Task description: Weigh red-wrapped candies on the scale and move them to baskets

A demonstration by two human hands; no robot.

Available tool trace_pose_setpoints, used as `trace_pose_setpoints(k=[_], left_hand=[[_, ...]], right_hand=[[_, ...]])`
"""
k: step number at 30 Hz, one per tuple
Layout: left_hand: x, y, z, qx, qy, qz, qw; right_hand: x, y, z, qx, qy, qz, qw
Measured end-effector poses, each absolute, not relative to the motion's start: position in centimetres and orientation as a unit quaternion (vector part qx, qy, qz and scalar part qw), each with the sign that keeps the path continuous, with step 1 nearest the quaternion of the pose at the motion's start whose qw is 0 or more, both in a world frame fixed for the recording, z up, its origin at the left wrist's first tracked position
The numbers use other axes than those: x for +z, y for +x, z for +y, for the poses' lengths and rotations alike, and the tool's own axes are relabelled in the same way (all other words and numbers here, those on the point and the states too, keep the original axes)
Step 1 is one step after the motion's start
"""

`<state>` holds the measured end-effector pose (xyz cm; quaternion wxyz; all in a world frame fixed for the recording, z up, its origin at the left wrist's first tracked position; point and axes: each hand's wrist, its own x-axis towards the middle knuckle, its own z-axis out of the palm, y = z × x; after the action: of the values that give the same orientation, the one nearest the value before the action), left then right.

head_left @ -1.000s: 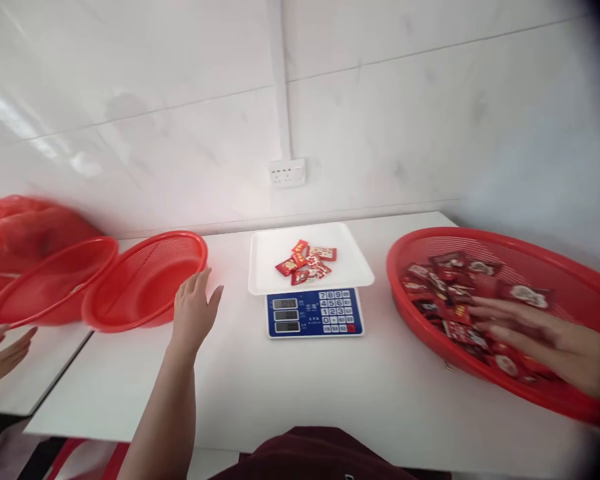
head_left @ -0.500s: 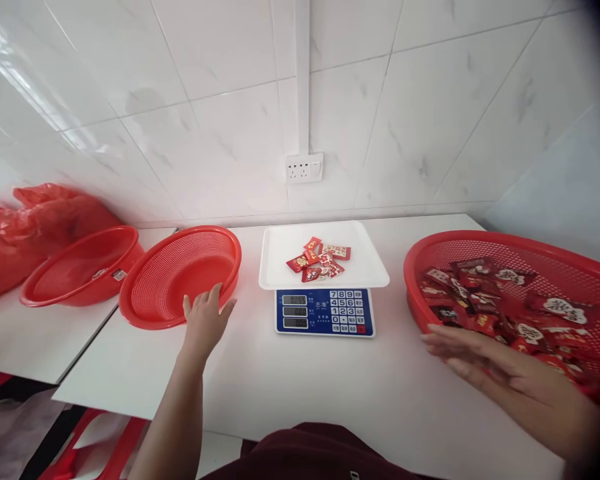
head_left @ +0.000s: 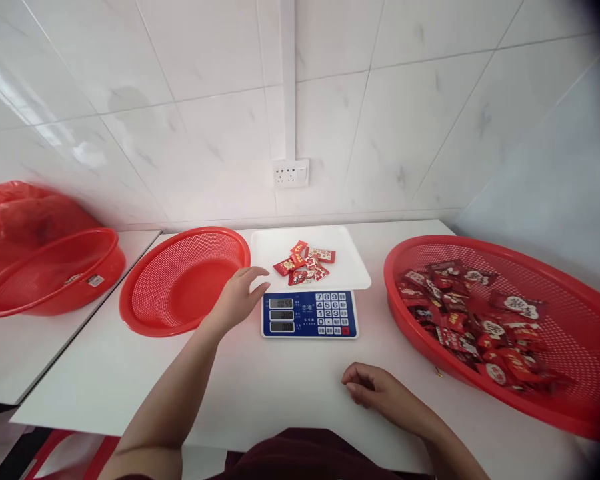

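Surface: a white table (head_left: 260,393) set against a wall of glossy white marbled tiles.
Right hand (head_left: 380,393): nearest, resting on the table, fingers curled loosely inward, holding nothing.
Left hand (head_left: 240,297): palm down, fingers spread, hovering between the empty basket and the scale; whether it touches either, I cannot tell.
Scale (head_left: 309,312): blue keypad face toward the person, with 3 small displays; its flat white rectangular tray (head_left: 270,250) has its long axis running left to right.
On the tray: a small heap of red foil packets (head_left: 305,261).
Empty basket (head_left: 185,280): round red perforated plastic, tilted toward the person, just left of the scale.
Large basket (head_left: 570,313): wide shallow red mesh on the right, holding many red packets.
Far left: another red basin (head_left: 50,270) on a separate table, a red plastic bag (head_left: 20,213) behind it.
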<state>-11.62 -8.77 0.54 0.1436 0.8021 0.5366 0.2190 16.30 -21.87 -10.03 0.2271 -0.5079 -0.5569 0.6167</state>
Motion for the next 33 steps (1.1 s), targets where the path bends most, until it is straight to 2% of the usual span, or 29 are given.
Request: trace_pose_setpoints(k=[8, 21, 28, 33], left_hand=[[-0.7, -5.8, -2.6, 0.121, 0.836, 0.53, 0.081], [-0.3, -6.7, -3.1, 0.133, 0.835, 0.524, 0.105], [1.1, -8.0, -3.6, 0.109, 0.872, 0.474, -0.041], [2.7, -10.7, -3.5, 0.117, 0.829, 0.538, -0.098]], right_hand=[[-11.5, 16.5, -21.4, 0.63, -0.517, -0.504, 0.286], [-11.4, 16.3, -21.3, 0.618, -0.524, -0.496, 0.313], [-11.8, 16.6, -21.3, 0.619, -0.522, -0.494, 0.317], [-12.0, 16.7, -21.4, 0.619, -0.519, -0.491, 0.326]])
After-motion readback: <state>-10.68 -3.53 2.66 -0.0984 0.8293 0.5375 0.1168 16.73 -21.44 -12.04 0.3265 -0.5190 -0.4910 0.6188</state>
